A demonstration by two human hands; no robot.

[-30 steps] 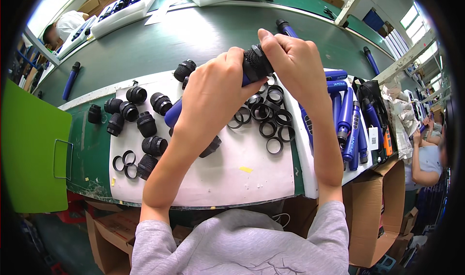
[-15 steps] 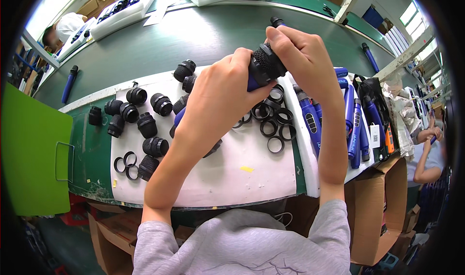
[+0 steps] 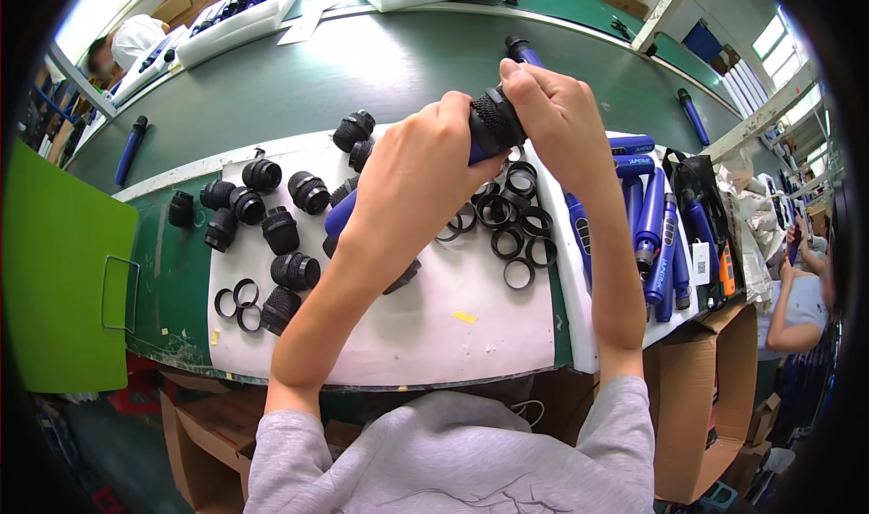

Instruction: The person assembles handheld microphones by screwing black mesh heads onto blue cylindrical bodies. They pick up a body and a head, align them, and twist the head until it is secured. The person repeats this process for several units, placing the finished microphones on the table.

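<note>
My left hand (image 3: 409, 166) is wrapped round the blue body of a handheld microphone (image 3: 340, 217), which slants up and to the right across the workbench. At its upper end, the fingers of my right hand (image 3: 563, 116) close on the black mesh head (image 3: 493, 120). My palms and fingers hide much of the body and part of the head. Below my hands, loose black mesh heads (image 3: 281, 231) lie on a white sheet (image 3: 434, 333) to the left. Several black rings (image 3: 520, 273) are spread out to the right, and a few more rings (image 3: 246, 291) lie at the left.
Blue microphone bodies (image 3: 654, 215) are piled in a white foam tray (image 3: 579, 333) at right. Single microphones lie on the green belt at left (image 3: 131, 152), far middle (image 3: 522, 51) and right (image 3: 693, 116). A green board (image 3: 68, 270) stands left, a cardboard box (image 3: 697, 405) lower right. Other people work nearby.
My right hand has shifted slightly and its fingers sit a little differently on the microphone head. My left hand keeps its hold. The whole view has moved a little.
</note>
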